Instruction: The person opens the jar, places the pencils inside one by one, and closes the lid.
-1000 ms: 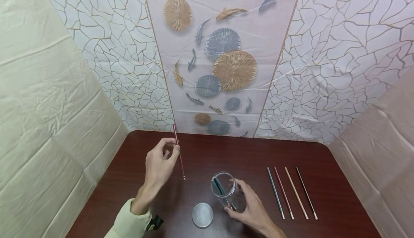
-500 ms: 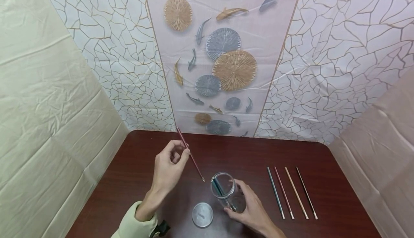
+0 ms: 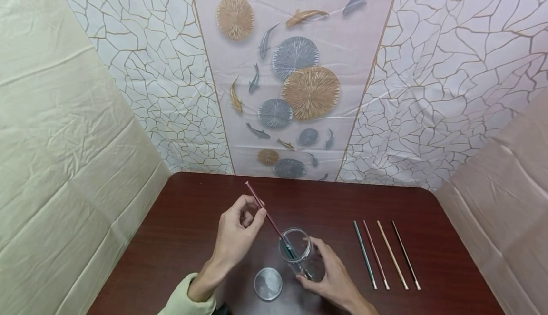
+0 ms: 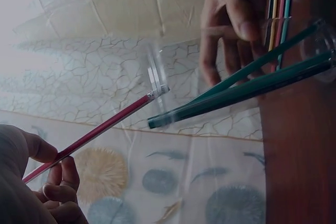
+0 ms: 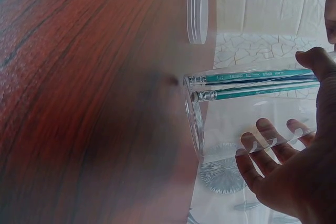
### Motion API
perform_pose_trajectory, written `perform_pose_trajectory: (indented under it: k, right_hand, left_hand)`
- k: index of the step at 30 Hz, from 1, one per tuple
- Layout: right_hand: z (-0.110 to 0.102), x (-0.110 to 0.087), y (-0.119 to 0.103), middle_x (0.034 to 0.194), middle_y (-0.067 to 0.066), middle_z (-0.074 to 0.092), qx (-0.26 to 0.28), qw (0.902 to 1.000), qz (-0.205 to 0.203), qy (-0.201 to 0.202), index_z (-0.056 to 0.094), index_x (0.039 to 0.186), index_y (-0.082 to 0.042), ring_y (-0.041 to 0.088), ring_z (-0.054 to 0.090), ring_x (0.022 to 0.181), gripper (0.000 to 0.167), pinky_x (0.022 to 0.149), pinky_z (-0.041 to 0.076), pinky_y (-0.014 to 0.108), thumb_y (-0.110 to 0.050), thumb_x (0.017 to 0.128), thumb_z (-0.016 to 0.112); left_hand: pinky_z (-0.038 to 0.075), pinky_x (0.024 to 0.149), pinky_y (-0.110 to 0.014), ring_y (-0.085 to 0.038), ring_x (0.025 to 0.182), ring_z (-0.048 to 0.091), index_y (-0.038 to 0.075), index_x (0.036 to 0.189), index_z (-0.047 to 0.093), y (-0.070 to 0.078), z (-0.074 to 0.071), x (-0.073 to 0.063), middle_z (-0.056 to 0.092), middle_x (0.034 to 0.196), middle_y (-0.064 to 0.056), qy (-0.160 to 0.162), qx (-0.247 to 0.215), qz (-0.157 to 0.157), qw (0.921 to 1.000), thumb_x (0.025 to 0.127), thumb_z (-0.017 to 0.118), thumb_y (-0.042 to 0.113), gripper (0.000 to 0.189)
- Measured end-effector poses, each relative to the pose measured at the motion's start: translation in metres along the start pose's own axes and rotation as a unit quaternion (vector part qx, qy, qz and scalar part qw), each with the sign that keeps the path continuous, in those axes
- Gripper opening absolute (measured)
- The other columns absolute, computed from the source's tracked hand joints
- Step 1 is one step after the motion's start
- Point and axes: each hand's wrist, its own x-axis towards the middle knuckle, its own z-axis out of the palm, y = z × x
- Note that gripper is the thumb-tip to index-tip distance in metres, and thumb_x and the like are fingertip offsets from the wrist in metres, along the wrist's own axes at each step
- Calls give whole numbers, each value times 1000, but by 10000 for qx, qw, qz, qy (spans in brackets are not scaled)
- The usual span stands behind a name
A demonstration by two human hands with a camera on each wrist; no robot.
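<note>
My left hand [image 3: 237, 231] pinches a red pencil [image 3: 274, 225] between thumb and fingers. The pencil slants down to the right, and its silver-banded end overlaps the mouth of a clear jar [image 3: 318, 266]. In the left wrist view that banded end [image 4: 157, 93] lies right at the jar's rim. My right hand [image 3: 336, 277] grips the jar round its side, thumb on the near side and fingers on the far side. Teal pencils [image 5: 252, 78] lean inside the jar, their eraser ends at the bottom in the right wrist view.
A round clear lid [image 3: 268, 284] lies on the dark red-brown table [image 3: 180, 229], left of the jar. To the right, several pencils lie in a row: teal [image 3: 364, 253], red [image 3: 376, 254], yellowish [image 3: 391, 254] and black [image 3: 405, 254]. Patterned cloth [image 3: 274, 77] hangs behind.
My left hand has moved right and nearer with the red pencil, bringing its lower end from left of the jar to the jar's mouth. My right hand and the jar have stayed put.
</note>
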Motion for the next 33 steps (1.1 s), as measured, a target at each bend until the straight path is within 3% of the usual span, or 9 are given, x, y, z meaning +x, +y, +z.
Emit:
perform_pose_trajectory:
  k: [5,12,17,27,33]
  right_hand:
    - [0,1,-1,121,1,70,-10,9999,-101,58,58,143,-17,11,64,108,89,88,56,39,-23,65,99]
    - [-1,1,-1,121,3,71,17,10000,-61,19,58,143,-15,11,64,108,87,89,56,39,-23,66,99]
    - [0,1,-1,123,-3,69,27,10000,37,-5,58,142,-16,10,64,108,87,88,57,40,-24,66,99]
    - [0,1,0,124,-10,67,106,9998,135,-38,59,142,-15,9,64,108,85,87,57,42,-24,67,98]
    - [1,1,0,129,-7,67,341,9994,90,-44,58,142,-14,20,68,109,84,90,57,40,-21,69,98]
  left_hand:
    - [35,54,-22,-5,58,42,30,102,71,-3,6,-6,45,65,9,-206,224,-215,9993,93,79,11,22]
    - [39,58,-25,-5,60,45,29,103,69,-9,10,-11,48,68,12,-504,626,-391,9960,93,79,16,19]
    - [41,60,-25,-5,61,47,33,106,68,-12,10,-11,57,76,13,-454,733,-265,9959,93,80,18,23]
    - [40,59,-26,-5,59,45,36,106,67,-13,9,-10,54,74,13,-379,773,-263,9959,94,78,17,25]
    - [40,58,-25,-5,59,45,35,106,67,-12,7,-10,53,72,14,-325,753,-225,9964,95,77,16,24]
